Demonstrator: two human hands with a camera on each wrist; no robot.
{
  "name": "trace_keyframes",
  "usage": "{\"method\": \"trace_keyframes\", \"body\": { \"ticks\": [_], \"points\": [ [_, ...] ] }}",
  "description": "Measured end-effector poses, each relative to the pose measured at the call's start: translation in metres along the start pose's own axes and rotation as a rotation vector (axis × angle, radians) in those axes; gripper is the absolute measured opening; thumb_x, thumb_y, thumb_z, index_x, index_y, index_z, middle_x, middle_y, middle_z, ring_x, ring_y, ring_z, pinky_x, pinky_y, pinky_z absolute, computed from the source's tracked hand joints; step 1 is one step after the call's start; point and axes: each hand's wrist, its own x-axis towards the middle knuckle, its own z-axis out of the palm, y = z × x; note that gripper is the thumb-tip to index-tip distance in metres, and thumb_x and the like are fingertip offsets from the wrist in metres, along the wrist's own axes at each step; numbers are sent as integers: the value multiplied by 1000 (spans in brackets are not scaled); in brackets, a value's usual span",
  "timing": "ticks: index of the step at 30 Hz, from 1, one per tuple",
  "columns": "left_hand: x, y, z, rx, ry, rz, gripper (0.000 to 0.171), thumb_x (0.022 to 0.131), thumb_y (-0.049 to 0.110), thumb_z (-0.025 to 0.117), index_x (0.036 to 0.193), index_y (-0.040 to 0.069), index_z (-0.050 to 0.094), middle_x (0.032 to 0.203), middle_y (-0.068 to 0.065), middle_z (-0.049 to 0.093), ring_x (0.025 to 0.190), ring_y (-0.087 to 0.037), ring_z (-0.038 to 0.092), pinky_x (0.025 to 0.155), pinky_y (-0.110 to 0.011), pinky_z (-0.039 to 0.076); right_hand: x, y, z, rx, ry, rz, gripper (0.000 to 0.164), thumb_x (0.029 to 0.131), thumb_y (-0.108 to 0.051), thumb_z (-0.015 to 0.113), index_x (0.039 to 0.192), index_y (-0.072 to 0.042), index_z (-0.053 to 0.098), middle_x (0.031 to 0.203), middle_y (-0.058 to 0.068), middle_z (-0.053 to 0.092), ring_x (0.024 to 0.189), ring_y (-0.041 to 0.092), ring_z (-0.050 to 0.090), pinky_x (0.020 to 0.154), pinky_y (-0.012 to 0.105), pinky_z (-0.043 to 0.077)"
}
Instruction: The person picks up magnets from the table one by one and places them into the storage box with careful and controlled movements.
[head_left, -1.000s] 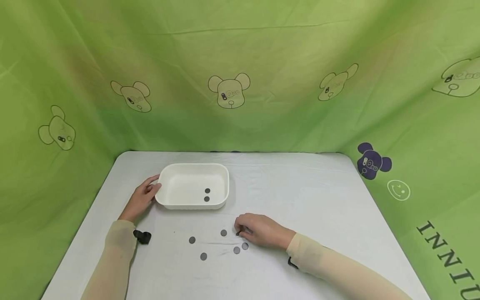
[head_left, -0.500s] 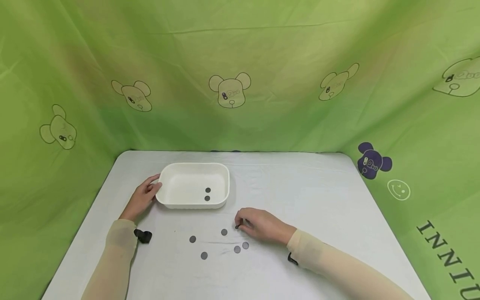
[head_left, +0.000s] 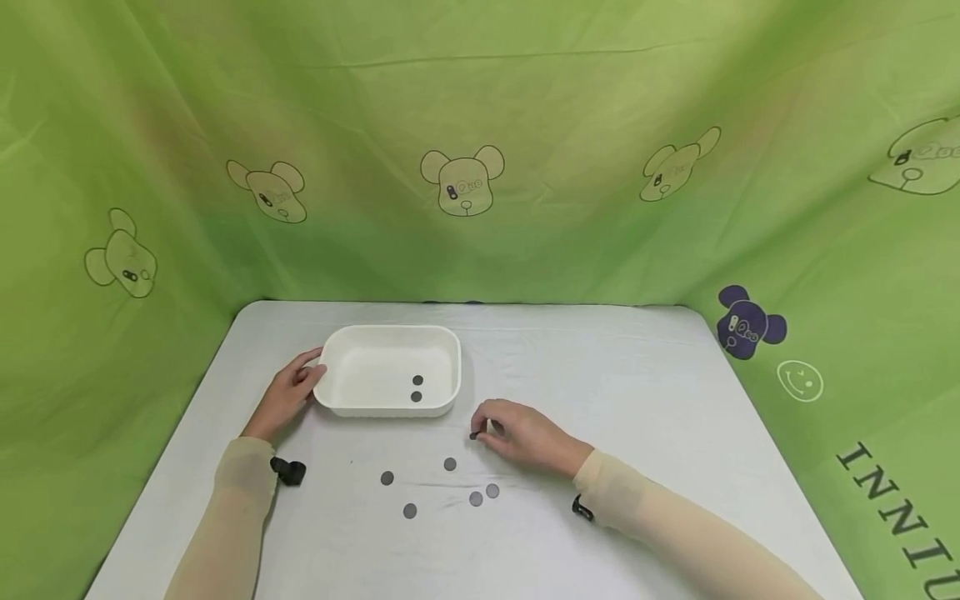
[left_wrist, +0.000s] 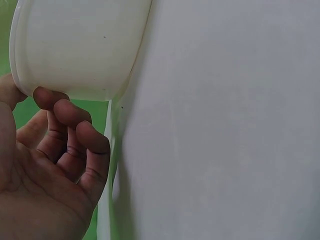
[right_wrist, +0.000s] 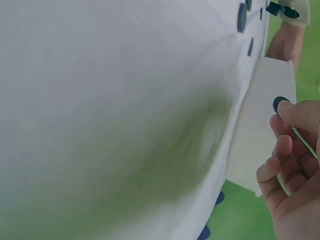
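A white rectangular plastic box (head_left: 367,367) stands on the table with two dark round discs (head_left: 417,388) lying in its right part. My left hand (head_left: 287,396) grips the box's left end, the thumb over its rim and curled fingers against the outer wall in the left wrist view. Between thumb and index finger my right hand (head_left: 521,435) pinches another small dark disc (right_wrist: 280,103). That hand hovers to the right of the box's front corner, apart from it. Several grey discs lie loose on the table in front, among them one disc (head_left: 450,464) nearest the box.
A white cloth covers the table (head_left: 600,367). Green curtains (head_left: 465,258) with printed bear heads hang behind it and along both sides. Black wrist straps show on the left sleeve (head_left: 238,500) and the right sleeve (head_left: 645,508).
My right hand has risen away from the loose discs toward the back of the table, still pinching its disc. The left hand keeps its grip on the box, which stays in place.
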Motion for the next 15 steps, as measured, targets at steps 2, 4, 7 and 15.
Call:
{"method": "trace_keyframes", "body": {
  "ticks": [2,4,7,15],
  "points": [
    [0,0,0,2,2,2,55,103,43,55,152,20,44,84,-6,55,78,-20,53,73,-29,43,3,1,-2,4,23,-19,13,94,-14,71,101,-23,64,92,-16,61,79,6,54,71,21,47],
    [0,0,0,-1,5,3,55,103,43,55,151,21,44,84,-7,56,77,-20,53,73,-29,43,5,2,-4,11,47,-41,13,94,-13,72,101,-22,65,93,-14,62,78,5,54,70,21,47],
    [1,1,1,-5,-3,14,55,103,43,55,151,20,44,83,-8,56,76,-20,53,72,-29,44,9,3,-6,38,75,-70,14,93,-11,72,102,-20,65,95,-12,65,78,5,54,69,23,48],
    [0,0,0,-12,-4,13,55,103,42,56,151,19,44,82,-6,56,75,-20,53,71,-29,44,20,6,-13,67,115,-85,13,93,-12,72,103,-17,66,98,-10,67,77,5,54,66,30,51]
  ]
}}
